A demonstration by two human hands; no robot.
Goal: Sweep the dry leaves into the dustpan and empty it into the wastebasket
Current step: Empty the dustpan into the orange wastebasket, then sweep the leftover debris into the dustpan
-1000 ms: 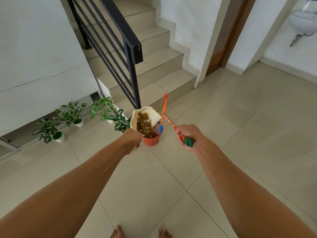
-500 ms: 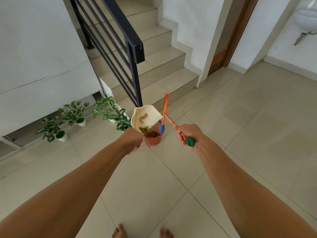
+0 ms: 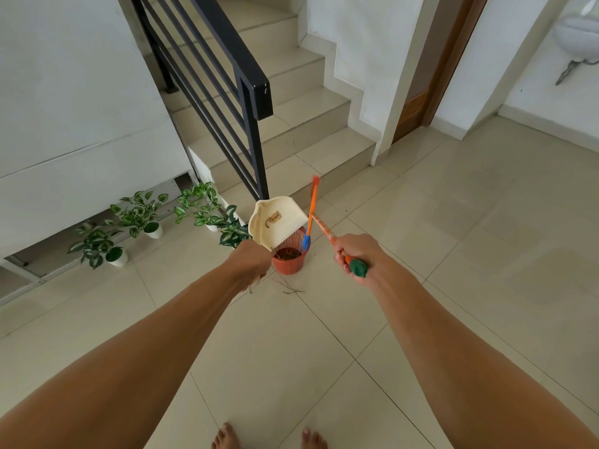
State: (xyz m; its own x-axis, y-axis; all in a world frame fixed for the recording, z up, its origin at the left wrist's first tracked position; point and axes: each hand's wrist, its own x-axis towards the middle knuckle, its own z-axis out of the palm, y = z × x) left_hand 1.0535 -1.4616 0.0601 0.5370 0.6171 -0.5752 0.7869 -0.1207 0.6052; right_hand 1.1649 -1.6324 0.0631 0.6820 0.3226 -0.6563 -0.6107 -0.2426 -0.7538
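Just ahead of the bare feet (image 3: 227, 437), a few thin twigs (image 3: 291, 290) lie on the floor tiles, short of the wastebasket (image 3: 289, 267). They look like spill, and shaking the pan could drop more. The left hand (image 3: 251, 262) grips the handle of the dustpan (image 3: 278, 222), which is tipped steeply over the basket, with the dry leaves (image 3: 287, 253) inside. The right hand (image 3: 355, 254) is closed round the broom handle (image 3: 327, 234), which crosses an orange stick with a blue end (image 3: 310, 215) at the rim. A nudge there could topple the light basket.

A person's left hand (image 3: 251, 262) held a cream dustpan (image 3: 278, 222) tipped over an orange wastebasket (image 3: 289, 264) of dry leaves (image 3: 287, 253), while the right hand (image 3: 355, 254) gripped an orange broom handle (image 3: 326, 232) beside it
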